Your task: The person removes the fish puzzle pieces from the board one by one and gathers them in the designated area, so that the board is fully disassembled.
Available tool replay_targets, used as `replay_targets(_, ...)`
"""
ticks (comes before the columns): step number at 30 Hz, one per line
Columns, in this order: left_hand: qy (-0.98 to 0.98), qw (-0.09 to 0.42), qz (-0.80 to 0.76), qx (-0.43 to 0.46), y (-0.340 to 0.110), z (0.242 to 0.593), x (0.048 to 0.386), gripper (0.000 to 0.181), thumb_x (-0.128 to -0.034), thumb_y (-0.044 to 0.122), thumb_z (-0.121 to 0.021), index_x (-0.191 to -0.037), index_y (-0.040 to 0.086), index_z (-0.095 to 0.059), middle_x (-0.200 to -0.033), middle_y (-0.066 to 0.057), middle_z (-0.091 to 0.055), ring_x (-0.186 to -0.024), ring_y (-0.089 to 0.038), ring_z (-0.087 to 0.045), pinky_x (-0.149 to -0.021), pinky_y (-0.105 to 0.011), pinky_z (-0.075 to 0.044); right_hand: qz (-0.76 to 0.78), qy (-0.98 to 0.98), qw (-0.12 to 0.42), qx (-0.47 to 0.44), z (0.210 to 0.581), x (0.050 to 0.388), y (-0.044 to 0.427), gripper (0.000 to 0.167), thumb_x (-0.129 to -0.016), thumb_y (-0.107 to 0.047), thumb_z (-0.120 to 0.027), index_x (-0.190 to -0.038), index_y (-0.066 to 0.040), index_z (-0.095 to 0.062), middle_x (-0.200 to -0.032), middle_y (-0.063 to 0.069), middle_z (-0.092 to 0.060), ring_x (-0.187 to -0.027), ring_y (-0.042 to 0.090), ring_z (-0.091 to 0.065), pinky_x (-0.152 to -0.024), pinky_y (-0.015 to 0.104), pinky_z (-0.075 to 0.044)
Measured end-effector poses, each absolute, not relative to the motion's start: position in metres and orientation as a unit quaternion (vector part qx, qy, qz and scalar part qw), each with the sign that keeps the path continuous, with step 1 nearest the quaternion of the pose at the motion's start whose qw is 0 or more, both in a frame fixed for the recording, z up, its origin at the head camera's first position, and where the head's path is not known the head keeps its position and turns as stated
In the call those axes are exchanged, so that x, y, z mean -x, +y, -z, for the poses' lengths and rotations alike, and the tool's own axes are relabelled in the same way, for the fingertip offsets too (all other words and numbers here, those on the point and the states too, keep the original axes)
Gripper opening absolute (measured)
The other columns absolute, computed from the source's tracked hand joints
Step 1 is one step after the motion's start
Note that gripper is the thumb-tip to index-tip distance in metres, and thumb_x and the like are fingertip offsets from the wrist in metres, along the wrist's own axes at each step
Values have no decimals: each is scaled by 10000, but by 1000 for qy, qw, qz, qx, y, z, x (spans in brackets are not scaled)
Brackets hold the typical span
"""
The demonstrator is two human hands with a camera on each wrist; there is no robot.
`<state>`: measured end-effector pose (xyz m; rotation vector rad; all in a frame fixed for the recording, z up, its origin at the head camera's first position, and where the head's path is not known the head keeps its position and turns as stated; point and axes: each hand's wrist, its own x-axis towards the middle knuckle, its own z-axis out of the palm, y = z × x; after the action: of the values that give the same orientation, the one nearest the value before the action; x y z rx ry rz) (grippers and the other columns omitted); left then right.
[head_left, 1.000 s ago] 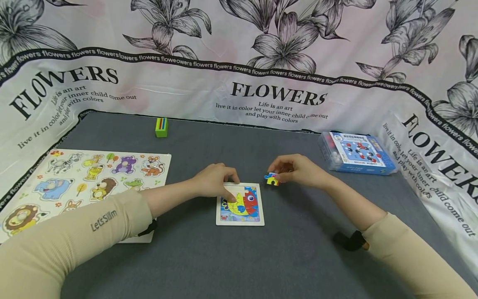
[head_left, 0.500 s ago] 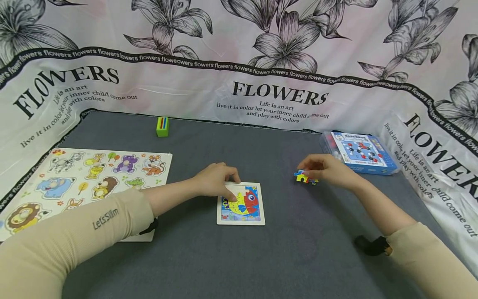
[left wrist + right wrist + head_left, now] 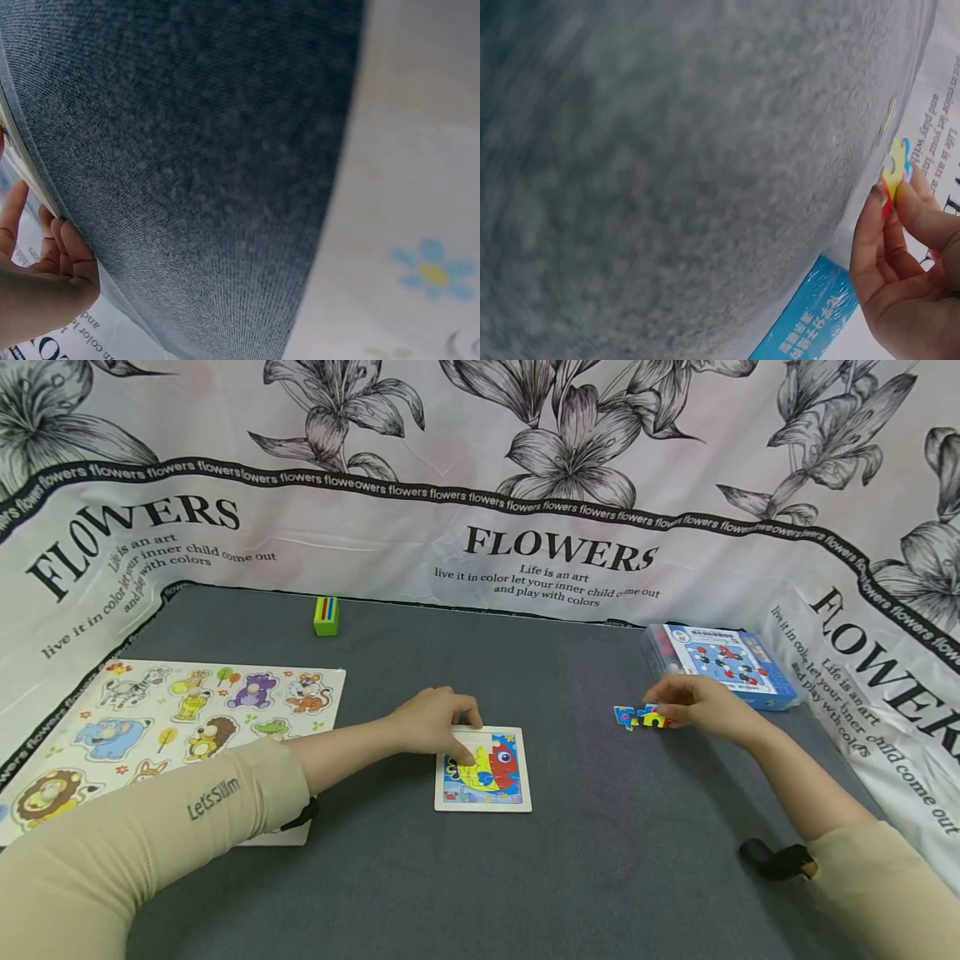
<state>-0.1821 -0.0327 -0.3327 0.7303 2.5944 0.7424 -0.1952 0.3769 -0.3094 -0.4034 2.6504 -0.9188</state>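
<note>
In the head view my left hand holds a small square jigsaw puzzle at its upper left, thumb on the picture and fingers at the far edge. The puzzle shows a yellow and red fish in a pale frame, with a bare part along its top. My right hand pinches a yellow, red and blue puzzle piece between thumb and fingers. A blue puzzle piece lies on the table just left of it. Whether more pieces lie under the right hand is hidden.
A large animal peg board lies at the left, partly under the left forearm. A green block with coloured stripes stands at the back. Behind the right hand is a blue-labelled plastic box. A flower-printed cloth hangs along the back.
My right hand has moved right with the pinched piece, away from the puzzle, to the loose piece near the box. The left hand and the puzzle have stayed put.
</note>
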Motion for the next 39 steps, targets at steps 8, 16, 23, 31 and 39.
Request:
replay_targets(8, 913, 170, -266, -260, -33, 334, 183, 419, -736, 308, -859, -1107, 188, -704, -997, -79, -589, -911, -193, -508, -653, -248, -398, 289, 936, 150, 133, 312, 197, 386, 213, -1003, -116, -554, -1180, -52, -653, -1097, 171, -681, -844, 49, -654, -754, 250, -569)
replay_targets(16, 913, 171, -264, -259, -33, 333, 183, 424, -736, 312, -859, -1108, 184, -703, -992, -78, -590, -909, -189, -509, -652, -244, -400, 276, 943, 137, 127, 315, 197, 383, 208, -971, -101, -601, -1161, -59, -672, -1002, 145, -687, -795, 37, -640, -729, 246, -566)
replay_targets(23, 914, 171, -263, -257, -32, 334, 182, 422, -735, 314, -860, -1106, 186, -703, -996, -78, -591, -915, -192, -511, -651, -247, -405, 241, 957, 116, 112, 315, 195, 378, 180, -952, -126, -636, -1112, -68, -696, -970, 120, -716, -768, 39, -626, -685, 272, -544)
replay_targets(31, 913, 172, -265, -258, -32, 333, 181, 422, -735, 311, -858, -1107, 184, -703, -991, -78, -591, -921, -195, -504, -644, -246, -406, 170, 976, 56, 127, 314, 193, 369, 111, -907, -104, -684, -1008, -91, -728, -920, 109, -751, -762, 118, -619, -624, 265, -452)
replay_targets(39, 913, 172, -264, -258, -31, 332, 181, 420, -739, 305, -857, -1108, 177, -703, -991, -80, -592, -906, -187, -512, -642, -243, -408, 115, 982, 10, 148, 314, 185, 356, 102, -892, -46, -667, -974, -21, -724, -852, 142, -737, -712, 199, -634, -612, 320, -466)
